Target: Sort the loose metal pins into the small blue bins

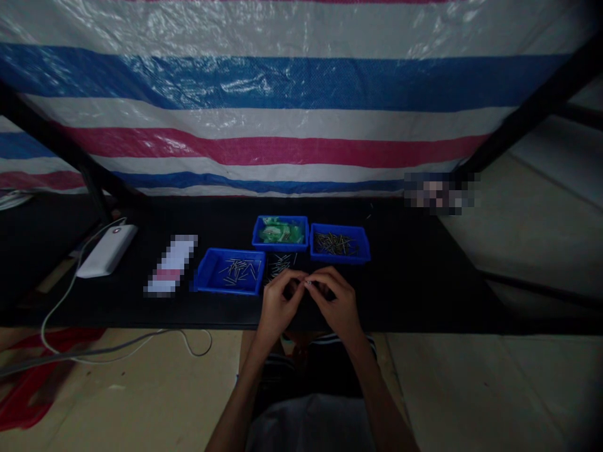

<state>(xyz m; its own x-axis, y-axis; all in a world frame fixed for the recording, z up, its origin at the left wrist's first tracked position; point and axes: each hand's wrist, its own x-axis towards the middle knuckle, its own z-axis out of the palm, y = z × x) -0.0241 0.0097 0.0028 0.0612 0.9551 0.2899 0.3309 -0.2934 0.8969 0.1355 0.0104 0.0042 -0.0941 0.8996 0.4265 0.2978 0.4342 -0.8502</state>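
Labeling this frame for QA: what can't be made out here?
- Head view: item between left hand and right hand, too small, covered by fingers.
- Contents of the green-filled bin: dim, too small.
- Flat item beside the power bank: pixelated.
- Patch at tarp edge: pixelated.

Dim, underexposed frame. Brightest area is the striped tarp (301, 94) up top, with shiny glare patches on its plastic, so light falls from above. Black counter (424, 276) swallows detail; both hands sit in murk, fingers soft and hard to separate. Corners darken with vignetting, straight edges bow from wide-angle distortion. Two spots are pixelated. Floor (471, 389) evenly, weakly lit.
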